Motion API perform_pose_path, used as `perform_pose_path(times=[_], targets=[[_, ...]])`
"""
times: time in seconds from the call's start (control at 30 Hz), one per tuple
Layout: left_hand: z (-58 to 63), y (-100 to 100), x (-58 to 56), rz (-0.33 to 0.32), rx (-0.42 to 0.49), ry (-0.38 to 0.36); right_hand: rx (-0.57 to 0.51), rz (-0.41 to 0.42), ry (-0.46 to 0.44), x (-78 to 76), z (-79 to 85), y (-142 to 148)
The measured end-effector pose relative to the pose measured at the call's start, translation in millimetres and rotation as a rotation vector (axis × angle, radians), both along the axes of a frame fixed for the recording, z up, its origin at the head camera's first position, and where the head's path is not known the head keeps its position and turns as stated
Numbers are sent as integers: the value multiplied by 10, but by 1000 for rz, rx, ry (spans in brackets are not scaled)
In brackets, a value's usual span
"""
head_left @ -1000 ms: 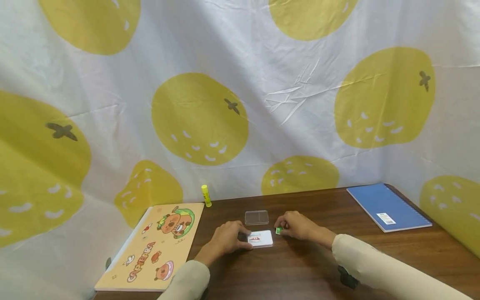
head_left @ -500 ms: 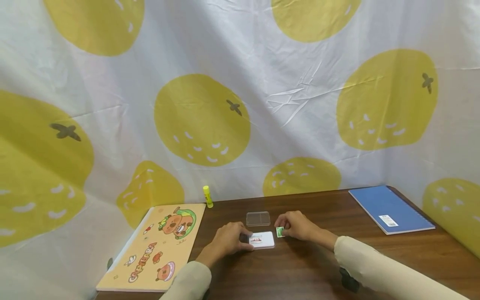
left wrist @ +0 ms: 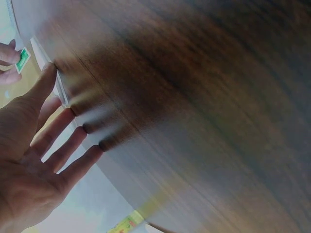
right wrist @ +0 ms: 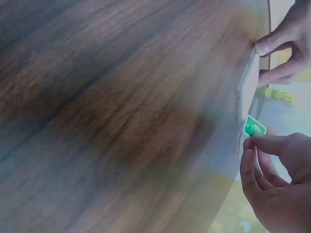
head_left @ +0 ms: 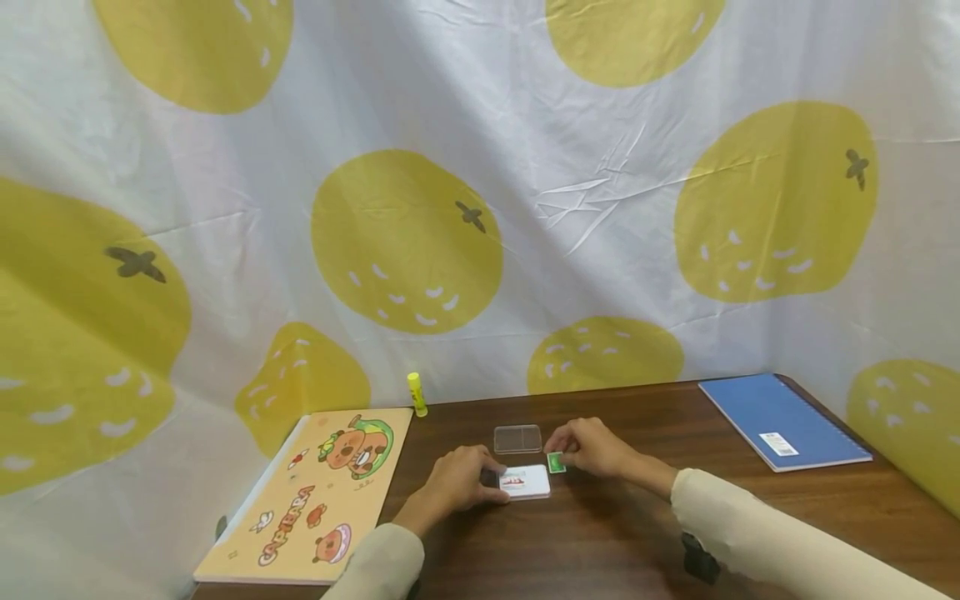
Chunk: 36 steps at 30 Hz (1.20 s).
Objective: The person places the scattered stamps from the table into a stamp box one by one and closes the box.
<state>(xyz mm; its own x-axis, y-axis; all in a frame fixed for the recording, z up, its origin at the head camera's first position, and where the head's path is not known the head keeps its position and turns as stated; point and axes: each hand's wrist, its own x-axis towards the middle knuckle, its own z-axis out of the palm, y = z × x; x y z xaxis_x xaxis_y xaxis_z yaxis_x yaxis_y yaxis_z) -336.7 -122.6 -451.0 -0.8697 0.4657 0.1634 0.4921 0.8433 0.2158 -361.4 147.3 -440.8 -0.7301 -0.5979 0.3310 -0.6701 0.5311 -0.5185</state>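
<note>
My left hand (head_left: 459, 477) holds the left end of a flat white card or stack of cards (head_left: 534, 481) in a clear case, thumb at the near edge and index finger at the far edge. A small red picture shows on the card's left part. In the left wrist view, the other fingers reach straight out to the table. My right hand (head_left: 594, 447) pinches a small green stamp-like piece with a white border (right wrist: 252, 127) between thumb and index finger, just right of the card. Behind the card lies a clear plastic lid (head_left: 517, 438).
A tan capybara-print folder or pad (head_left: 315, 492) lies at the left. Beside its far corner stands a yellow glue stick (head_left: 417, 395). At the right back is a blue notebook (head_left: 780, 421) with a white label. A lemon-print curtain (head_left: 585, 250) hangs behind the brown table (head_left: 600, 550).
The green piece in my right hand has turned to show more of its face and moved slightly left toward the white card. My left hand keeps its hold.
</note>
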Motion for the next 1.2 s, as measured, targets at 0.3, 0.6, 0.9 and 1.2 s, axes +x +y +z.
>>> perform_pose_path(times=[0.3, 0.6, 0.9, 1.2], targets=[[-1, -5, -2, 3, 3, -17, -28, 53, -52, 42, 48, -122], [12, -6, 8, -11, 8, -7, -27, 43, -64, 77, 9, -231], [33, 0, 16, -12, 20, -16, -15, 20, -104, 101, -57, -278], [37, -5, 26, -10, 15, -5, 4, 2, -90, 75, -126, -287]])
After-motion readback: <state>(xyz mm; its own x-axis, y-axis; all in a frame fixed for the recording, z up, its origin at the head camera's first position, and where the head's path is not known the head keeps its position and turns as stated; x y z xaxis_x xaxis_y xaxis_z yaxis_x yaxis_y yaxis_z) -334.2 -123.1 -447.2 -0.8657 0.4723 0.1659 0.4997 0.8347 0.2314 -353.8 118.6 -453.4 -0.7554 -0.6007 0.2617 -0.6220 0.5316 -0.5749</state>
